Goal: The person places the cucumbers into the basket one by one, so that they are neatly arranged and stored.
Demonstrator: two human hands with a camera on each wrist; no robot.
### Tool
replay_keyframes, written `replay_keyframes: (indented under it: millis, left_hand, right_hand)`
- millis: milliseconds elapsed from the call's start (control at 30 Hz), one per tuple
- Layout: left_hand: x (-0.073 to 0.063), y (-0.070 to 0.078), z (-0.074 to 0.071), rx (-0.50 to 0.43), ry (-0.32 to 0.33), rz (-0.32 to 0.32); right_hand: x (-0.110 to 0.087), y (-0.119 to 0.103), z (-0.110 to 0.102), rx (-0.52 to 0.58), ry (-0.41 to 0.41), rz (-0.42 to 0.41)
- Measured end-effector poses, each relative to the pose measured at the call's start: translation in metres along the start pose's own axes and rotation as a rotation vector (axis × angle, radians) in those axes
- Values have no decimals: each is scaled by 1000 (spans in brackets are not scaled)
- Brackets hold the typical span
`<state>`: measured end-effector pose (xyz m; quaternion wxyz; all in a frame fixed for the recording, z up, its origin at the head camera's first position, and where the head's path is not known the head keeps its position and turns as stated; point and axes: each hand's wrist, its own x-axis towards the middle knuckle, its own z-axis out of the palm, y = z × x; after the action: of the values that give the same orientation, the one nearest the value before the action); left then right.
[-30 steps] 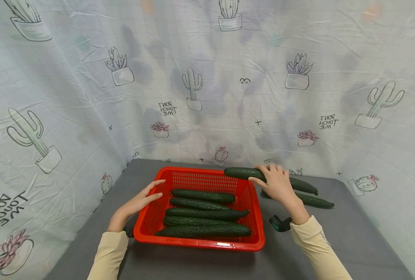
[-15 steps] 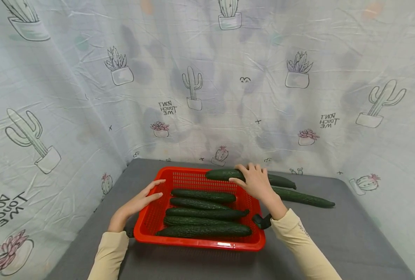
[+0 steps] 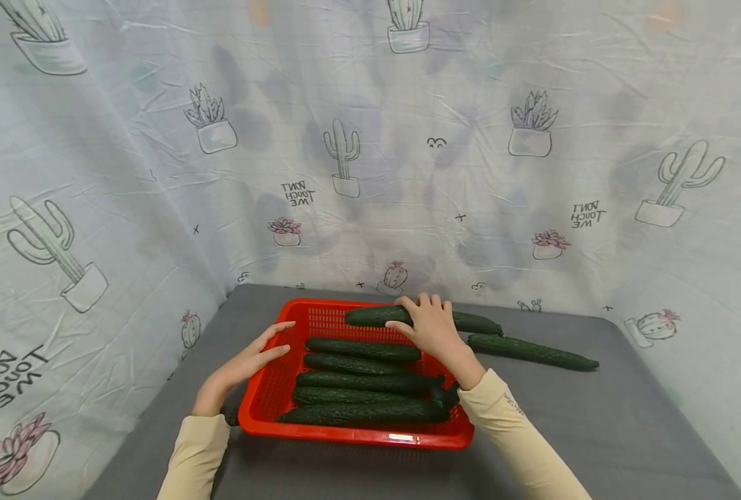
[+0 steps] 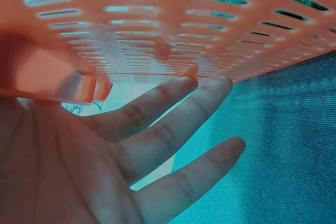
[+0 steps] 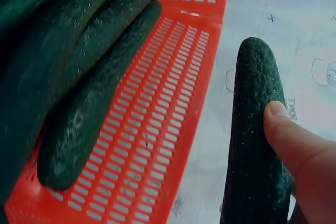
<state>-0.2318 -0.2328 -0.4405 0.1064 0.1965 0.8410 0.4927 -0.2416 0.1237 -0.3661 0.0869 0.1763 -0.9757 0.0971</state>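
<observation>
My right hand (image 3: 437,330) grips a dark green cucumber (image 3: 369,317) about its middle, above the far rim of the red plastic basket (image 3: 345,435). The right wrist view shows the thumb (image 5: 289,129) pressed along this cucumber's side. Inside the basket several cucumbers (image 3: 370,413) lie side by side, crosswise. At the basket's left rim is my left hand (image 3: 248,362), its thumb and a finger reaching over the edge. In the left wrist view three fairly straight fingers (image 4: 173,129) extend below the slotted wall, outside it; the thumb is out of that view.
One more cucumber (image 3: 533,352) lies on the grey table (image 3: 570,430), right of the basket. Cloth printed with cacti (image 3: 345,160) hangs behind and at both sides. A dark wrist device (image 3: 448,394) under the right arm overlaps the basket's right side.
My right hand has carried the cucumber leftward, from the basket's far right corner to above its far rim. The left hand and the basket have stayed in place.
</observation>
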Motion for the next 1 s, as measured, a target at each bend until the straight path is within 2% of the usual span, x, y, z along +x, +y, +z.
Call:
replay_keyframes:
  millis: [400,733,1000]
  left_hand:
    - [1,-2,0,-6,4,4]
    - [1,-2,0,8,11,6]
    - [1,-1,1,26,15,5]
  right_hand:
    - [12,-26,22,-27,14,-50]
    - [22,-46,39,6,-27,-100]
    - [29,-62,49,-46,-30,-108]
